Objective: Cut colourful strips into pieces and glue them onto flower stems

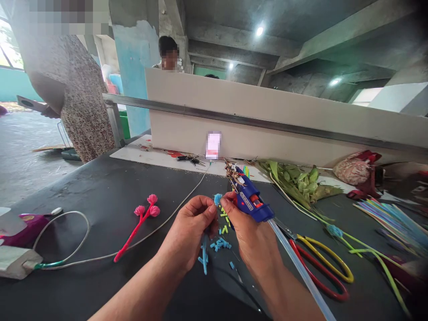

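A small blue fuzzy ball of chenille stem [217, 198] is held between my two hands. My left hand [192, 223] pinches its lower left side with thumb and forefinger. From the other side my right hand [242, 220] grips it, thumb and forefinger closed. Just beyond the right hand is a blue hot glue gun [252, 200]; a clear glue stick [301, 269] runs from its back end towards me. Below the hands lie cut blue chenille pieces [220, 244] and yellow-green bits [225, 220].
Scissors [321, 263] with red and yellow handles lie right. A pink chenille flower stem [135, 232] and a white cable [163, 229] lie left. Behind are a phone [213, 145], green leaves [304, 180] and chenille stems [391, 223]. A person [80, 89] stands left; another sits behind the partition [284, 102].
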Available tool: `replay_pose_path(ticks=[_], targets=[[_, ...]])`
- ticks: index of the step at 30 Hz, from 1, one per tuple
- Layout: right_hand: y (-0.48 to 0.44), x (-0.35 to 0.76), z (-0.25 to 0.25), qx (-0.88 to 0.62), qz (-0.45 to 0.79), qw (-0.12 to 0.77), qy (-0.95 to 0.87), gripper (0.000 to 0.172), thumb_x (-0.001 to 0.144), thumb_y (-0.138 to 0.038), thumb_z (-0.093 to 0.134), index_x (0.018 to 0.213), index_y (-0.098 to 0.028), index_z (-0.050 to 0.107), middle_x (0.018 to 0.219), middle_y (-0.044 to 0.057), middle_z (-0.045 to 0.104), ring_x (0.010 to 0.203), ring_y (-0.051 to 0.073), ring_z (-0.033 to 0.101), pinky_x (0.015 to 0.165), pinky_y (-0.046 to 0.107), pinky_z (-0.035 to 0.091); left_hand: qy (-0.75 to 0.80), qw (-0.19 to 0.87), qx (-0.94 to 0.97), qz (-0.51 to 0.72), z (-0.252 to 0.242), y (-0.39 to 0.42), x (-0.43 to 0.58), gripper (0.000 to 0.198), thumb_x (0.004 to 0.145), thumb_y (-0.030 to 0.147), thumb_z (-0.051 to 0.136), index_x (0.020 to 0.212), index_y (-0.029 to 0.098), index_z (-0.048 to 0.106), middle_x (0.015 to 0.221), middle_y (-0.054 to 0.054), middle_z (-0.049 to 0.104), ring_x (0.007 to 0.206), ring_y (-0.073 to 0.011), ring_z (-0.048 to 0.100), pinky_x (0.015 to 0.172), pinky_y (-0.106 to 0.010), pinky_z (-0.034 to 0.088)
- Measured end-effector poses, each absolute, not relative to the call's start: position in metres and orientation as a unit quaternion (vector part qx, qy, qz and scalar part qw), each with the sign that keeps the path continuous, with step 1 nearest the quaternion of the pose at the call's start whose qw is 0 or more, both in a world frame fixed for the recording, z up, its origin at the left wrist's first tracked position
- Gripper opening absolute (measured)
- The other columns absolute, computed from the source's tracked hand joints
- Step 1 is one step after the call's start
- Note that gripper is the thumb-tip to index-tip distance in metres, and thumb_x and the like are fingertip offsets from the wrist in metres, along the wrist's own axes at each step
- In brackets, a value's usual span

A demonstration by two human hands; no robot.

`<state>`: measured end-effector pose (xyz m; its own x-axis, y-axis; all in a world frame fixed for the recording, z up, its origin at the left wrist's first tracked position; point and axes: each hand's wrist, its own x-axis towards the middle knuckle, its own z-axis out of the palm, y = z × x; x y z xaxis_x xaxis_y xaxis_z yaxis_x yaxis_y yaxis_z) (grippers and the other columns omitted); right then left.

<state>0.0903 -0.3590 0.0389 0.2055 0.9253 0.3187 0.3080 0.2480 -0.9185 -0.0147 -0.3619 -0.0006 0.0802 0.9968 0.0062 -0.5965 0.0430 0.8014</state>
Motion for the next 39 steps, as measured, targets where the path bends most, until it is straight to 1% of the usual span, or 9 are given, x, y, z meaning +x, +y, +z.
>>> replay_pose_path(ticks=[3, 6, 12, 20, 23, 26, 31, 35, 39], targets=[[-0.359, 0.089, 0.040, -0.553, 0.291, 0.539, -0.565, 0.010, 0.070, -0.027, 0.061, 0.073, -0.018, 0.061, 0.067, 0.000, 0.062, 0.062, 0.015, 0.058, 0.060, 0.027, 0.047, 0.307, 0.657, 0.327, 0.606, -0.001, -0.362, -0.015, 0.017, 0.073, 0.026, 0.065, 0.074, 0.017, 0.050, 0.056, 0.005, 0.045, 0.047, -0.0056, 0.042, 0.046, -0.019, 0.030], [-0.360, 0.089, 0.041, -0.545, 0.297, 0.544, -0.565, 0.009, 0.070, -0.025, 0.061, 0.074, -0.018, 0.060, 0.068, -0.001, 0.062, 0.063, 0.014, 0.058, 0.060, 0.025, 0.047, 0.304, 0.657, 0.328, 0.607, 0.000, -0.361, -0.015, 0.017, 0.073, 0.025, 0.065, 0.074, 0.017, 0.050, 0.057, 0.005, 0.045, 0.047, -0.0054, 0.042, 0.046, -0.019, 0.030], [-0.362, 0.090, 0.044, -0.540, 0.309, 0.542, -0.565, 0.007, 0.069, -0.023, 0.061, 0.073, -0.017, 0.060, 0.068, -0.001, 0.061, 0.064, 0.014, 0.058, 0.062, 0.024, 0.048, 0.311, 0.656, 0.335, 0.600, 0.000, -0.362, -0.015, 0.019, 0.073, 0.025, 0.065, 0.071, 0.016, 0.049, 0.056, 0.006, 0.042, 0.044, -0.0039, 0.038, 0.044, -0.018, 0.027], [-0.359, 0.089, 0.041, -0.548, 0.306, 0.543, -0.558, 0.007, 0.068, -0.024, 0.061, 0.072, -0.019, 0.061, 0.066, -0.002, 0.060, 0.061, 0.015, 0.057, 0.060, 0.027, 0.047, 0.313, 0.650, 0.357, 0.593, -0.001, -0.361, -0.018, 0.019, 0.072, 0.027, 0.066, 0.074, 0.016, 0.051, 0.058, 0.007, 0.042, 0.044, -0.0033, 0.037, 0.042, -0.017, 0.025], [-0.360, 0.090, 0.041, -0.546, 0.288, 0.543, -0.570, 0.007, 0.068, -0.024, 0.062, 0.071, -0.019, 0.061, 0.067, -0.001, 0.060, 0.063, 0.015, 0.056, 0.061, 0.027, 0.046, 0.314, 0.659, 0.354, 0.584, -0.001, -0.361, -0.019, 0.021, 0.072, 0.029, 0.066, 0.073, 0.017, 0.050, 0.056, 0.007, 0.040, 0.043, -0.0036, 0.036, 0.042, -0.018, 0.024], [-0.361, 0.093, 0.042, -0.545, 0.276, 0.539, -0.580, 0.007, 0.069, -0.026, 0.061, 0.071, -0.019, 0.062, 0.068, -0.001, 0.060, 0.063, 0.015, 0.056, 0.062, 0.027, 0.046, 0.309, 0.673, 0.347, 0.576, -0.001, -0.361, -0.019, 0.022, 0.072, 0.031, 0.066, 0.072, 0.017, 0.049, 0.058, 0.006, 0.042, 0.044, -0.0037, 0.037, 0.042, -0.018, 0.025], [-0.361, 0.096, 0.045, -0.543, 0.278, 0.545, -0.575, 0.012, 0.070, -0.028, 0.062, 0.074, -0.018, 0.063, 0.072, 0.001, 0.063, 0.067, 0.016, 0.058, 0.066, 0.029, 0.046, 0.303, 0.697, 0.332, 0.560, 0.001, -0.360, -0.019, 0.024, 0.071, 0.030, 0.067, 0.072, 0.015, 0.048, 0.062, 0.004, 0.046, 0.046, -0.0032, 0.039, 0.043, -0.017, 0.025], [-0.360, 0.100, 0.047, -0.557, 0.266, 0.542, -0.571, 0.013, 0.070, -0.029, 0.061, 0.075, -0.017, 0.065, 0.073, 0.002, 0.065, 0.068, 0.018, 0.059, 0.068, 0.031, 0.045, 0.291, 0.718, 0.323, 0.544, 0.001, -0.360, -0.021, 0.024, 0.072, 0.030, 0.068, 0.074, 0.015, 0.049, 0.063, 0.004, 0.046, 0.045, -0.0025, 0.038, 0.043, -0.016, 0.025], [-0.358, 0.103, 0.045, -0.544, 0.268, 0.551, -0.573, 0.011, 0.069, -0.026, 0.062, 0.075, -0.017, 0.064, 0.077, 0.004, 0.066, 0.075, 0.020, 0.060, 0.073, 0.032, 0.045, 0.276, 0.723, 0.322, 0.546, -0.001, -0.359, -0.022, 0.027, 0.070, 0.032, 0.069, 0.073, 0.016, 0.048, 0.063, 0.005, 0.046, 0.045, -0.0026, 0.037, 0.042, -0.016, 0.023]])
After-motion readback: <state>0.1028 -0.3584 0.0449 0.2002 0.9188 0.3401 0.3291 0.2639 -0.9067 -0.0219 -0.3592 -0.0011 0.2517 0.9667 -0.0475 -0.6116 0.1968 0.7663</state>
